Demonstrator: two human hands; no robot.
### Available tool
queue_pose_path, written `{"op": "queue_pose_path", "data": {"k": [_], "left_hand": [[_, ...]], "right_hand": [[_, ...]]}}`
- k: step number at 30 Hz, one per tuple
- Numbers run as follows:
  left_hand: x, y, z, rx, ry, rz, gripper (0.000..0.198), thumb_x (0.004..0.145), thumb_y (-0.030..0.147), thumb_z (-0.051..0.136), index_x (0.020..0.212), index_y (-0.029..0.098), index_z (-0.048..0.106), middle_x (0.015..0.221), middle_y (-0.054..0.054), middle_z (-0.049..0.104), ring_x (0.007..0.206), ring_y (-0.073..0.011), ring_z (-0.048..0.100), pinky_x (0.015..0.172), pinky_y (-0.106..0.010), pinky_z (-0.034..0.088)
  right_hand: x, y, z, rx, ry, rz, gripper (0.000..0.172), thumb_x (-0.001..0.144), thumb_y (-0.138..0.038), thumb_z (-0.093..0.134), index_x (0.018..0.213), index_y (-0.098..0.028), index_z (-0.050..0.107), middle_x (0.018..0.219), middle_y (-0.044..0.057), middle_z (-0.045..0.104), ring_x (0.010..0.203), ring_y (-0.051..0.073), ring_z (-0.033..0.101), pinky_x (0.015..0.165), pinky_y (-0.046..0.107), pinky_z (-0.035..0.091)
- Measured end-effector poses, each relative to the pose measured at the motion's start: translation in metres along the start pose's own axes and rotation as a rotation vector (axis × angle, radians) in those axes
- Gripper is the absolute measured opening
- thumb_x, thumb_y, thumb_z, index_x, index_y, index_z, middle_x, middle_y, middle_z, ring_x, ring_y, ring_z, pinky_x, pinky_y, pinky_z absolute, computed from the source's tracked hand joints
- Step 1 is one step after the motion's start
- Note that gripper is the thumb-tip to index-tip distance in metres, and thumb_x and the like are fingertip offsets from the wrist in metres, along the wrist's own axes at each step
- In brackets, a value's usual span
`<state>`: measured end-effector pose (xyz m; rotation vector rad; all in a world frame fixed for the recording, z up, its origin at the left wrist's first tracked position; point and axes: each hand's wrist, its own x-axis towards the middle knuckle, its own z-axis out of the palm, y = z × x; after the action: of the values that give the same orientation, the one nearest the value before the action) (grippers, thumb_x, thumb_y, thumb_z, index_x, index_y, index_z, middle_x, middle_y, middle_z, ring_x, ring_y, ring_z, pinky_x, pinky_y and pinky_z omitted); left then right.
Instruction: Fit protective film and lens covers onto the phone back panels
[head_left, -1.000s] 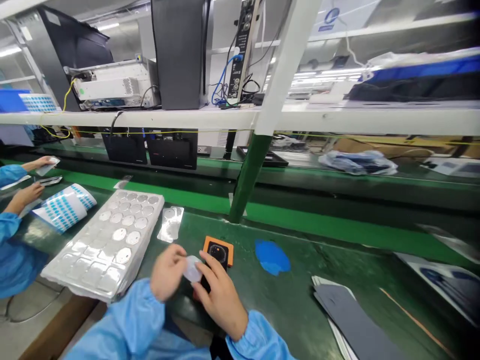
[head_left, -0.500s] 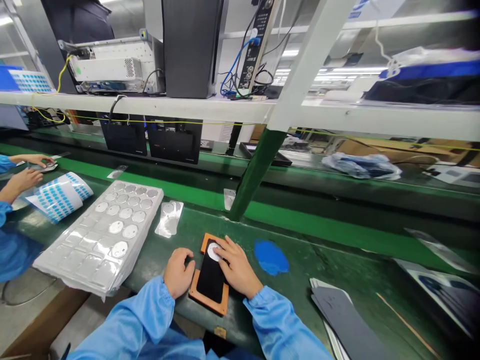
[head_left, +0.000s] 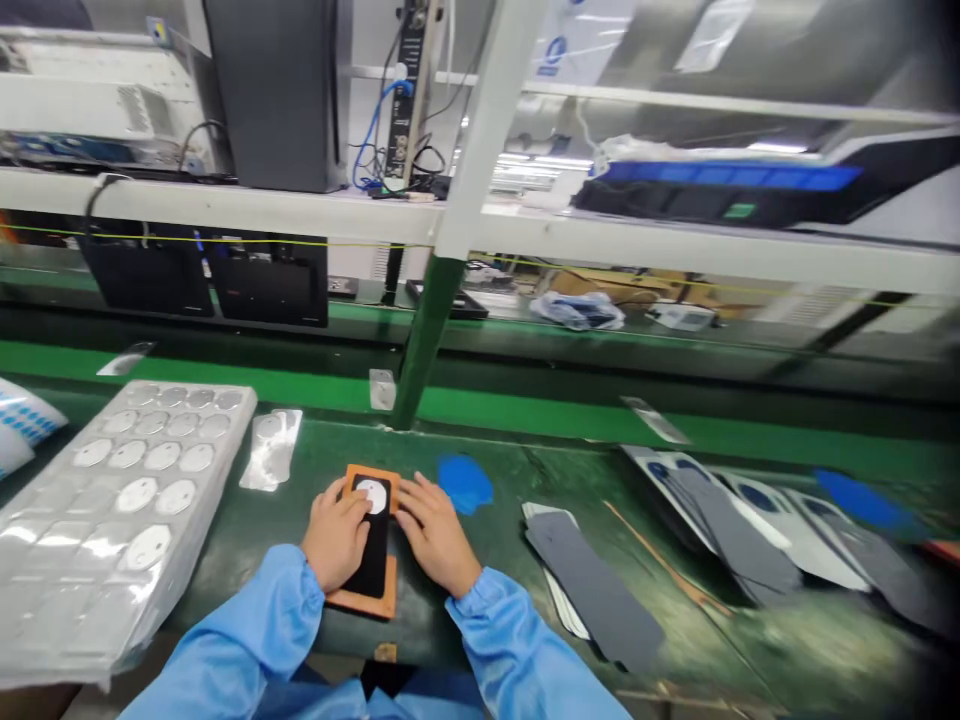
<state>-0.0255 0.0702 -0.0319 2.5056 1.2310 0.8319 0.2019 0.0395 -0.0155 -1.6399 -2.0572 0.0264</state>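
An orange jig [head_left: 362, 601] lies on the green bench mat, just in front of me, and holds a black strip [head_left: 373, 555]. A white round disc [head_left: 371, 495] sits on the strip's upper end. My left hand [head_left: 336, 535] rests with its fingertips on the strip, just below and left of the disc. My right hand [head_left: 435, 535] lies beside the jig's right edge, its fingers close to the disc, and holds nothing. Left of the jig stands a clear blister tray [head_left: 127, 490] with several white discs in its pockets.
A small clear blister piece [head_left: 270, 450] and a blue patch [head_left: 465, 483] lie near the jig. Dark grey strips [head_left: 592, 590] are stacked to the right, with more sheets [head_left: 735, 525] beyond. A green post [head_left: 425, 340] rises behind, below a shelf of electronic equipment.
The white disc now lies on the strip, with the jig in full view. My right hand has slid off the disc to the jig's side, and my left has moved onto the strip. The view has turned left.
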Motion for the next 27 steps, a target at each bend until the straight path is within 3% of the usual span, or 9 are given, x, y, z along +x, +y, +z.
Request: {"op": "queue_pose_path", "data": {"k": [4,5,7,9,14,18,23,25,27], "left_hand": [[0.000,-0.004,0.007,0.079,-0.026,-0.007,0.034,0.085,0.017,0.055,0.114,0.029,0.067,0.128,-0.006,0.066,0.133,-0.0369,0.039,0.100,-0.061,0.034],[0.000,-0.005,0.009,0.082,-0.020,-0.009,0.033,0.085,0.017,0.055,0.114,0.029,0.068,0.128,-0.006,0.066,0.133,-0.0369,0.039,0.100,-0.061,0.034],[-0.002,-0.006,0.011,0.080,-0.003,-0.018,0.033,0.084,0.017,0.056,0.112,0.029,0.069,0.128,-0.006,0.066,0.133,-0.0370,0.038,0.099,-0.060,0.034],[-0.003,-0.006,0.013,0.072,0.025,-0.037,0.032,0.083,0.017,0.056,0.109,0.029,0.070,0.126,-0.007,0.067,0.133,-0.0373,0.038,0.099,-0.060,0.034],[-0.009,-0.003,0.010,0.042,0.143,-0.103,0.021,0.084,0.019,0.057,0.097,0.027,0.072,0.118,-0.007,0.068,0.133,-0.0365,0.040,0.103,-0.058,0.034],[-0.014,0.005,-0.003,-0.023,0.227,-0.121,0.016,0.084,0.020,0.058,0.092,0.027,0.070,0.115,-0.006,0.067,0.130,-0.0345,0.043,0.105,-0.056,0.035],[-0.016,0.016,-0.023,-0.234,0.310,-0.148,0.011,0.084,0.021,0.058,0.090,0.026,0.067,0.111,-0.005,0.067,0.124,-0.0301,0.049,0.107,-0.052,0.037],[-0.016,0.026,-0.027,-0.392,0.289,-0.220,0.011,0.083,0.022,0.060,0.091,0.025,0.066,0.108,-0.005,0.067,0.115,-0.0270,0.055,0.103,-0.047,0.042],[-0.016,0.042,-0.028,-0.604,0.199,-0.336,0.014,0.081,0.024,0.063,0.095,0.024,0.065,0.104,-0.005,0.068,0.101,-0.0231,0.061,0.094,-0.041,0.048]], "right_hand": [[-0.058,0.080,-0.062,-0.207,0.204,0.345,0.049,0.090,-0.045,0.052,0.122,-0.010,0.062,0.131,0.024,0.059,0.127,0.038,0.051,0.106,0.058,0.036],[-0.076,0.099,-0.071,-0.334,0.206,0.485,0.053,0.086,-0.051,0.056,0.120,-0.012,0.063,0.129,0.023,0.060,0.122,0.039,0.055,0.101,0.057,0.041],[-0.109,0.126,-0.079,-0.472,0.043,0.588,0.054,0.083,-0.055,0.058,0.116,-0.013,0.065,0.122,0.021,0.065,0.107,0.036,0.063,0.088,0.051,0.049],[-0.131,0.138,-0.074,-0.565,-0.066,0.528,0.044,0.088,-0.048,0.052,0.112,-0.014,0.066,0.120,0.019,0.067,0.104,0.031,0.066,0.087,0.044,0.050],[-0.133,0.129,-0.064,-0.639,-0.090,0.414,0.035,0.096,-0.032,0.039,0.105,-0.013,0.067,0.111,0.019,0.070,0.103,0.026,0.066,0.092,0.039,0.044],[-0.122,0.121,-0.076,-0.662,-0.112,0.420,0.028,0.092,-0.025,0.041,0.083,-0.015,0.066,0.080,0.015,0.071,0.077,0.025,0.067,0.078,0.037,0.043],[-0.111,0.111,-0.101,-0.690,-0.129,0.443,0.022,0.088,-0.024,0.046,0.076,-0.018,0.064,0.068,0.011,0.067,0.059,0.022,0.063,0.059,0.033,0.037],[-0.099,0.094,-0.114,-0.648,-0.033,0.493,0.029,0.091,-0.033,0.043,0.080,-0.020,0.066,0.072,0.012,0.068,0.062,0.023,0.064,0.057,0.033,0.038],[-0.082,0.062,-0.118,-0.384,0.140,0.572,0.034,0.092,-0.043,0.043,0.095,-0.020,0.068,0.080,0.013,0.071,0.068,0.025,0.066,0.059,0.034,0.042]]}}
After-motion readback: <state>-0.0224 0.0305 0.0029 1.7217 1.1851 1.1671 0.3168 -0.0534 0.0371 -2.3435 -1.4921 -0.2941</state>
